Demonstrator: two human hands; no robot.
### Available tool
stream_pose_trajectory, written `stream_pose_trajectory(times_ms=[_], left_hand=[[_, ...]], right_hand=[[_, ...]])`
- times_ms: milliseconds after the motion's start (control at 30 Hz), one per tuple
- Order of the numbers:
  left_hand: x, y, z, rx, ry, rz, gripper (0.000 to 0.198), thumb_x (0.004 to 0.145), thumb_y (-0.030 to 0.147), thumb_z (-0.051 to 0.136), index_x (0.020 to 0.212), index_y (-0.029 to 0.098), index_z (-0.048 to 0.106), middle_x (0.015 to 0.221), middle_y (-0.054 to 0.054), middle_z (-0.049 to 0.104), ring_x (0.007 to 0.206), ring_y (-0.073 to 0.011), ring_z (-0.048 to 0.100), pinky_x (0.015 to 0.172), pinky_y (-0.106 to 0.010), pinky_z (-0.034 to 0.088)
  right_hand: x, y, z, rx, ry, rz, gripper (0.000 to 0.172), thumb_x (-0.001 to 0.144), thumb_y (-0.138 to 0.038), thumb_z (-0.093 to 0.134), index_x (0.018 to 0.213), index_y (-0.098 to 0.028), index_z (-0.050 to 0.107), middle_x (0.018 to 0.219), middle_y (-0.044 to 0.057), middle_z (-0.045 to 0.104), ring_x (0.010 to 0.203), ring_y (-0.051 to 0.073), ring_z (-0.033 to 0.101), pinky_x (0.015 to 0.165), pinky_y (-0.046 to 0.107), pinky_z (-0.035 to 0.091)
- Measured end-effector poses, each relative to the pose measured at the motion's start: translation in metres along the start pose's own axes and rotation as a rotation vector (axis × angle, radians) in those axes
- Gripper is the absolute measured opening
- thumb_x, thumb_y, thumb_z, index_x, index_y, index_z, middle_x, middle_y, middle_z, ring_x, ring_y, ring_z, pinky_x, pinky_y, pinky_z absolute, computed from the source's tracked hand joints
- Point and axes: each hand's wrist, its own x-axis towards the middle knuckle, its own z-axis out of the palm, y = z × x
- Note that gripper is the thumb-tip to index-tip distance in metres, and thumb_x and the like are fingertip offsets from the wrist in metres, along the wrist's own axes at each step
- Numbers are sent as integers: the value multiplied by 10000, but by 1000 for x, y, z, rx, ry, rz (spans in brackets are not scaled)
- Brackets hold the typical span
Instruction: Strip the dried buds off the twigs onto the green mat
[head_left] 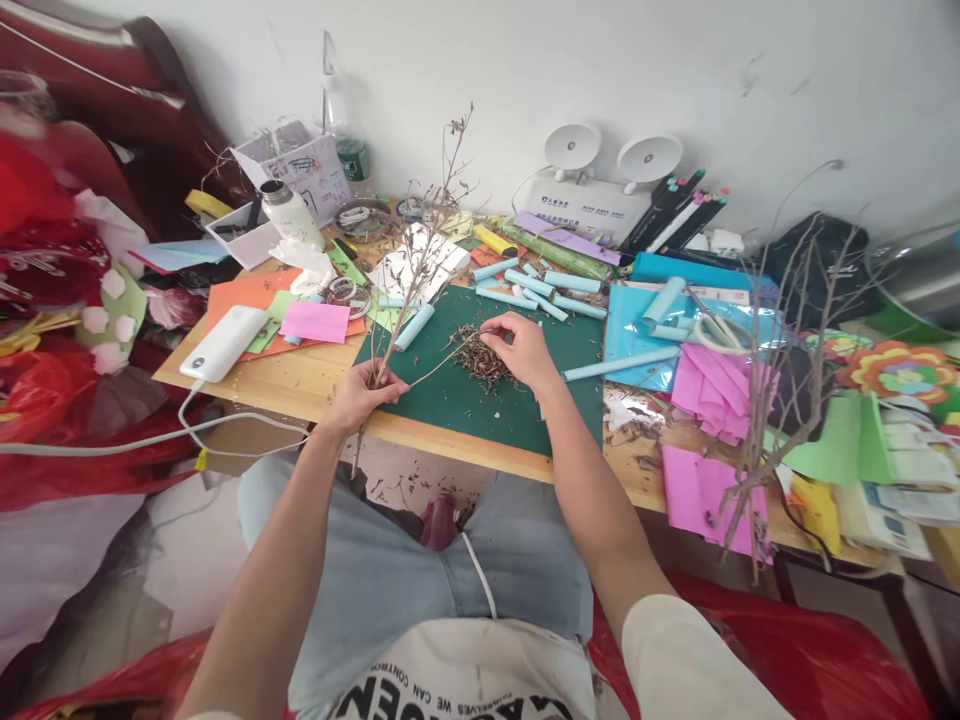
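Observation:
My left hand (367, 393) is wrapped round the lower stem of a dry branch (412, 285) at the table's front edge. The branch leans up and away, with twigs and withered leaves near its top. One thin side twig (442, 366) runs right from my left hand toward my right hand. My right hand (514, 343) has its fingertips pinched together at that twig's far end, just above a heap of brown dry bits (487, 362) on the green cutting mat (450, 414). Whether the fingertips also hold a leaf is too small to tell.
Light blue paper rolls (576, 282) lie behind the mat. A white power bank (224, 343) with a cable is at the left, near a pale bottle (291, 212). Pink crepe paper (712, 390), scissors (716, 322) and more bare branches (806, 370) occupy the right.

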Motion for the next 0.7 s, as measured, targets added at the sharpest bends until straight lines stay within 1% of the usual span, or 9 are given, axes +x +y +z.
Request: stream_pose_trajectory(times_ms=[67,233,467,600,633,700], left_hand=[[0,0,0,7,-4,3,460,597,321,858,665,195,421,660,23,651,544,-92,555,556,-244,454],[1,0,0,37,1,3,460,601,332,854,667,195,421,663,21,654,538,-91,552,553,-246,455],[-1,1,1,68,-10,9,453,618,346,844,682,199,420,678,15,659,552,-94,559,566,-247,469],[-3,0,1,44,19,12,454,598,339,854,670,195,429,670,16,654,541,-92,557,557,-241,459],[-3,0,1,40,21,14,453,595,340,854,668,194,432,667,17,652,538,-93,557,556,-242,458],[-3,0,1,39,17,16,452,591,345,855,670,194,436,664,17,651,534,-95,560,552,-244,455]], right_hand=[[1,1,0,-48,-11,-17,96,838,-255,587,842,-196,663,850,46,644,749,175,574,719,318,457],[0,3,2,-127,52,-116,120,865,-217,517,814,-200,625,836,43,614,746,175,558,749,319,442],[-2,1,14,-231,172,-135,163,881,-217,468,842,-196,626,877,69,609,765,192,560,764,332,449],[2,12,3,-248,362,-108,191,883,-242,468,859,-198,653,866,85,622,759,212,562,780,368,467],[2,16,-1,-237,388,-100,199,889,-265,476,863,-201,662,859,82,629,743,211,563,784,377,473],[3,21,-8,-214,342,-105,226,904,-316,494,844,-207,683,833,72,644,735,209,575,776,378,480]])
